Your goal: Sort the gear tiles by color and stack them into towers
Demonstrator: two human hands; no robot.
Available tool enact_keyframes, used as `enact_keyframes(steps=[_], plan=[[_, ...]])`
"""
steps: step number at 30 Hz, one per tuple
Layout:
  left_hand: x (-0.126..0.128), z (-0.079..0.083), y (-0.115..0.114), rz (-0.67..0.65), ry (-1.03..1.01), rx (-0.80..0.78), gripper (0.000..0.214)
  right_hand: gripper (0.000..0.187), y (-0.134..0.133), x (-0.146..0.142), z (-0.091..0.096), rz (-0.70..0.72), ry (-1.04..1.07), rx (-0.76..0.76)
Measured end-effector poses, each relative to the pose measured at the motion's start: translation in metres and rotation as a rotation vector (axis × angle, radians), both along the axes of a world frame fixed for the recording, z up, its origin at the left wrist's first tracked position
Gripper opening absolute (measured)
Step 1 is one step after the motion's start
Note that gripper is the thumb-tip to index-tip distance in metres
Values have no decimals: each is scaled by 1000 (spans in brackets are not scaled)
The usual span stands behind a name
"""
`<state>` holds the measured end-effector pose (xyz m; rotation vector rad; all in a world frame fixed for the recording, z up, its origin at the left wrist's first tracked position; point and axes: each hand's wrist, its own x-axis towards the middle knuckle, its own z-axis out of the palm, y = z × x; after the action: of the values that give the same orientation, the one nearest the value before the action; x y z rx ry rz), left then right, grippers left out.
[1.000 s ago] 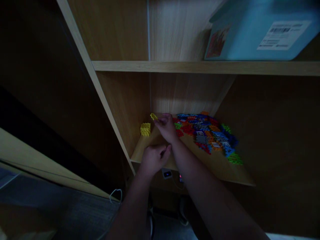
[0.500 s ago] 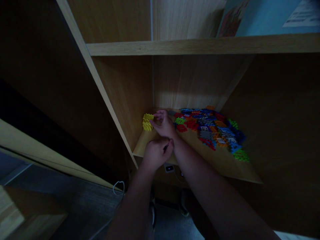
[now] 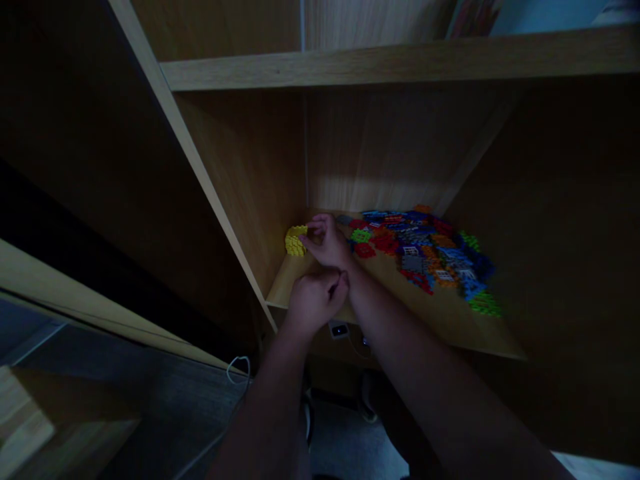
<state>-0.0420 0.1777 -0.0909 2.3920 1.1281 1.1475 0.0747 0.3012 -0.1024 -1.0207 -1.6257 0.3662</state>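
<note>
Right hand [image 3: 325, 243] curved over the yellow stack of interlocking plastic pieces [image 3: 295, 241], fingertips pressed on its top, the loose yellow piece seen lying apart a second ago now no longer separate. Left hand [image 3: 315, 303] closed just below, knuckles beside the right wrist, anything inside hidden. Along the wooden shelf [image 3: 450, 330], a spread of multicoloured lattice pieces [image 3: 420, 253] near the right hand; above, a teal box [image 3: 550, 10] on the next board; below, a white cable [image 3: 237, 370] by the dim floor.
</note>
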Motion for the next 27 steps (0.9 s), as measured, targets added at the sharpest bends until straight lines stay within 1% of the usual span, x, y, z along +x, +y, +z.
enact_keyframes(steps=[4,9,16,20,23,27], plan=[[0,-1,0,0,2,2,40,58,2,0,-3,15,19,2],[1,3,0,1,2,-3,41,60,3,0,-4,20,17,-13],[1,3,-1,5,11,-13,40,64,0,0,0,29,6,-46],[0,2,0,2,10,-20,41,66,-3,-2,4,7,5,-65],[0,2,1,-2,11,-15,41,62,-6,-2,6,-14,18,-50],[-1,4,1,-10,16,-24,41,49,-8,0,7,-65,15,-26]])
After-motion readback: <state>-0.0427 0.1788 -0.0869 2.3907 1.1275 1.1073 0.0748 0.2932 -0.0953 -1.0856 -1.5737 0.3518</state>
